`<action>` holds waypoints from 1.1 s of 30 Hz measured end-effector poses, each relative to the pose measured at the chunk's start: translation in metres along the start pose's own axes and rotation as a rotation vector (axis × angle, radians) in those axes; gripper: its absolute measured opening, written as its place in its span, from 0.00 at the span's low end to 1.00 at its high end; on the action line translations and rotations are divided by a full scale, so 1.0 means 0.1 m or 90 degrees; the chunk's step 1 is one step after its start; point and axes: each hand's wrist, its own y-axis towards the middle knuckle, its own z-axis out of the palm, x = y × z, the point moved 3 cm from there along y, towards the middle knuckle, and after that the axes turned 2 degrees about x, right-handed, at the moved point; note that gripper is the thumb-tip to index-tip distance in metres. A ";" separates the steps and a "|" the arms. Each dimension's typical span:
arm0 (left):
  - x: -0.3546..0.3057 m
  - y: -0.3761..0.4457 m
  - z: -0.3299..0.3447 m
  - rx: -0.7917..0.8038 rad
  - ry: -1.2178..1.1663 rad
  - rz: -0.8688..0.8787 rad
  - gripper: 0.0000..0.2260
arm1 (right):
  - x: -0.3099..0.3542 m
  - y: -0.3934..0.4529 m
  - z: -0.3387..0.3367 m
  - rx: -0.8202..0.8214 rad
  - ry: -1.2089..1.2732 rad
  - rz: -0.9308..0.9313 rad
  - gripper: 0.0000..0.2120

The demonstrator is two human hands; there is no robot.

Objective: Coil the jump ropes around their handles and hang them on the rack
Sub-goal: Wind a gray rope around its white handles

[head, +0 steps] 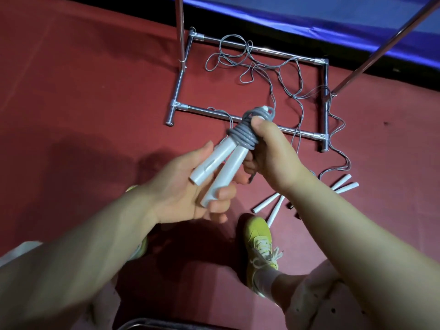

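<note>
My left hand [190, 186] holds the lower ends of two white jump-rope handles [214, 170] side by side. Grey rope [240, 136] is coiled several turns round their upper part. My right hand [269, 151] grips the coiled section, thumb on top. Below stands a chrome rack [250, 50] on the red floor, its base a rectangle of tubes with two uprights rising toward me. Loose grey rope [283, 75] lies tangled across the base. More white handles [342, 184] and another pair [269, 206] lie on the floor at the right.
My yellow-green shoe [259, 239] stands near the loose handles; the other foot is mostly hidden under my left forearm. A blue padded edge [309, 17] runs along the far side. A dark curved bar [142, 323] shows at the bottom edge.
</note>
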 end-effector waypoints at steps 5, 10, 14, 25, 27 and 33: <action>-0.09 0.01 -0.09 -0.212 0.154 0.018 0.27 | -0.04 -0.03 -0.07 -0.008 -0.252 0.098 0.37; -0.13 0.04 -0.21 -0.430 0.348 0.031 0.26 | -0.07 -0.06 -0.04 -0.052 -0.394 0.162 0.33; -0.17 0.03 -0.33 -0.514 0.517 0.058 0.28 | -0.13 -0.07 0.04 -0.037 -0.304 0.198 0.37; -0.15 -0.04 -0.22 -0.419 0.492 0.034 0.21 | -0.10 -0.08 0.08 -0.066 -0.129 0.150 0.20; -0.10 -0.04 -0.11 -0.271 0.225 -0.028 0.26 | -0.07 -0.07 0.06 -0.082 -0.049 0.119 0.18; -0.05 -0.04 0.03 -0.098 0.018 -0.050 0.35 | -0.04 -0.01 0.01 -0.048 0.034 0.046 0.19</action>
